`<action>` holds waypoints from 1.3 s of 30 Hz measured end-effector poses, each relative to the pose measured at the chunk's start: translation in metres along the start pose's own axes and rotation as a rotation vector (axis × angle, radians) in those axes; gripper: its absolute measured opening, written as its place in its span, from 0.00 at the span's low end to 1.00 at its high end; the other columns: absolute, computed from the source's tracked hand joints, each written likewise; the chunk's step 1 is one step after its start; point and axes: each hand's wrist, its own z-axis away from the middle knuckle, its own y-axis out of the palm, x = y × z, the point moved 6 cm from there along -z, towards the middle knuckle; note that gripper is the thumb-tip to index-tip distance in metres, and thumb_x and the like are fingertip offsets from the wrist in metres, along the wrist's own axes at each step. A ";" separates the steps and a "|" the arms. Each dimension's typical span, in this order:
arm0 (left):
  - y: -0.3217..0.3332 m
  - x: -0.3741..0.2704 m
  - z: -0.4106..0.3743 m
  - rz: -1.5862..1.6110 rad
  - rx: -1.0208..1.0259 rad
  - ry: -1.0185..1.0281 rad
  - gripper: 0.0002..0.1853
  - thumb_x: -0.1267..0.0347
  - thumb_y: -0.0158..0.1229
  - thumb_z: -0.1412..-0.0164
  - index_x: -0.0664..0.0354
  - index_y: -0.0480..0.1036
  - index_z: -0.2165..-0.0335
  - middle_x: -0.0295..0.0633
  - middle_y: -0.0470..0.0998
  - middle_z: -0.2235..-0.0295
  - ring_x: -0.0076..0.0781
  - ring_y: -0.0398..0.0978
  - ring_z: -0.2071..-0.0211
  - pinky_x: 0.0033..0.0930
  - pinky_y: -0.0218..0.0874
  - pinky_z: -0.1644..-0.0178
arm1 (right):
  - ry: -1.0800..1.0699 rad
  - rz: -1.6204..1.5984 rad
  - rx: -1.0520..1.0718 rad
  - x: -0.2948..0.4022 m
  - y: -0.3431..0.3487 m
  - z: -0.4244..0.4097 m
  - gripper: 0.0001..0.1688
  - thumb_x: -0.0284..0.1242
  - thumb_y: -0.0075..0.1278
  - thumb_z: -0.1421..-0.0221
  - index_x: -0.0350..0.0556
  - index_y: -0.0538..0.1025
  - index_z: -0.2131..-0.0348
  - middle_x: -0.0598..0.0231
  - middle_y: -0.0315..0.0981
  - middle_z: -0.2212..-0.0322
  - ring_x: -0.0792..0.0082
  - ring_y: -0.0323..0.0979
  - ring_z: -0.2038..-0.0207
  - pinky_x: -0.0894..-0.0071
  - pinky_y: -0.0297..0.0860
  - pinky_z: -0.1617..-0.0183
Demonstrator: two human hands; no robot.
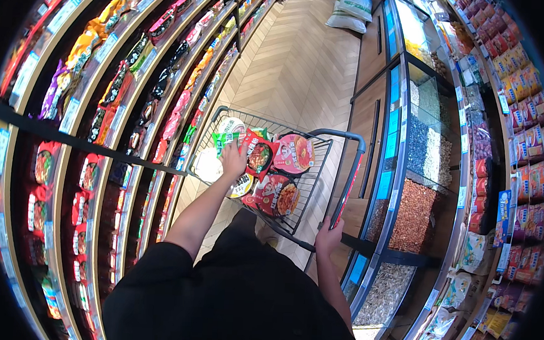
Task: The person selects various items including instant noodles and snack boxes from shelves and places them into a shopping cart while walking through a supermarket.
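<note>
Below me is a wire shopping cart (314, 210) holding packaged foods. My left hand (234, 159) reaches into the basket. It touches a green packet (224, 140) and the left edge of a red noodle bag (260, 154); whether its fingers grip either one is unclear. Beside these lie a pink instant noodle bowl (294, 153), a red instant noodle bowl (273, 194) and a pale round tub (231, 125). A glaring white item (208, 164) sits at the basket's left corner. My right hand (328, 236) is wrapped around the near end of the cart handle (349, 184).
Shelves of bagged foods (114, 83) line the left side. On the right, bulk bins (411, 216) hold beans and seeds, with hanging snack packs (531, 176) beyond. White sacks (349, 16) lie farther along the herringbone floor (302, 64).
</note>
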 end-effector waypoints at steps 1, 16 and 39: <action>-0.005 0.005 -0.014 0.087 -0.080 0.082 0.32 0.50 0.45 0.31 0.62 0.62 0.40 0.57 0.67 0.44 0.57 0.60 0.41 0.55 0.48 0.37 | 0.021 -0.018 0.003 0.012 0.004 -0.009 0.20 0.36 0.53 0.38 0.42 0.70 0.53 0.44 0.78 0.65 0.41 0.77 0.61 0.50 0.69 0.59; 0.016 -0.133 0.106 0.387 0.833 0.750 0.39 0.48 0.51 0.34 0.60 0.56 0.35 0.56 0.69 0.43 0.52 0.67 0.42 0.57 0.50 0.36 | 0.105 -0.239 -0.116 0.087 0.126 -0.065 0.24 0.35 0.52 0.39 0.34 0.64 0.53 0.38 0.72 0.63 0.38 0.73 0.58 0.48 0.66 0.53; 0.040 -0.262 -0.205 -0.366 0.351 0.657 0.18 0.51 0.58 0.41 0.53 0.71 0.62 0.49 0.79 0.75 0.54 0.78 0.72 0.53 0.69 0.69 | -1.244 0.603 0.552 0.336 0.183 -0.439 0.17 0.35 0.57 0.53 0.45 0.76 0.63 0.54 0.77 0.64 0.53 0.72 0.54 0.55 0.65 0.47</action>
